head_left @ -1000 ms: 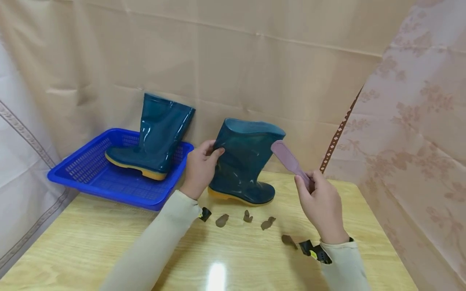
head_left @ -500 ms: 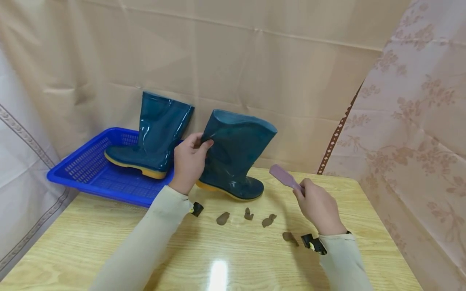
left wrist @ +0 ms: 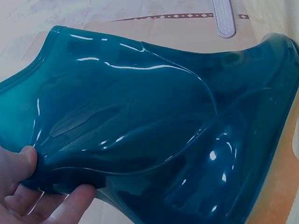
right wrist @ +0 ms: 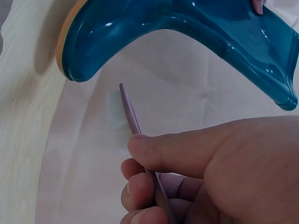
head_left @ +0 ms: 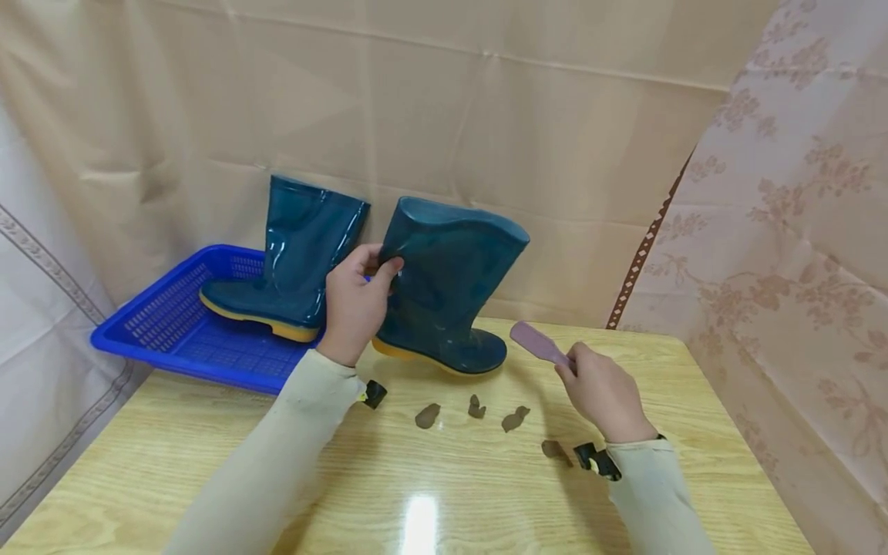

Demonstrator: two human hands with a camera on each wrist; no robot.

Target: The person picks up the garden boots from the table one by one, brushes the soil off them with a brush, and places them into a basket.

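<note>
My left hand (head_left: pixel 357 301) pinches the back of a dark teal rubber boot's (head_left: pixel 451 270) shaft, thumb on the near side. The boot has a yellow sole, tilts slightly over the table, and its toe points right. Its open top faces up. In my right hand (head_left: pixel 603 389) is a purple-handled brush (head_left: pixel 536 343), held just right of the toe. The right wrist view shows the brush's pale bristles (right wrist: pixel 117 116) facing left, apart from the boot. The brush's end also shows beyond the boot in the left wrist view.
A matching boot (head_left: pixel 298 254) stands in a blue plastic basket (head_left: pixel 201 370) at the left. Several brown, irregular scraps (head_left: pixel 428 416) lie on the wooden table (head_left: pixel 347 493) in front of the held boot. Beige cloth (head_left: pixel 444 100) hangs behind, patterned cloth (head_left: pixel 798 270) at right.
The held boot has moved left and slightly up with my left hand. My right hand has lowered the brush from the boot's upper shaft to beside its toe.
</note>
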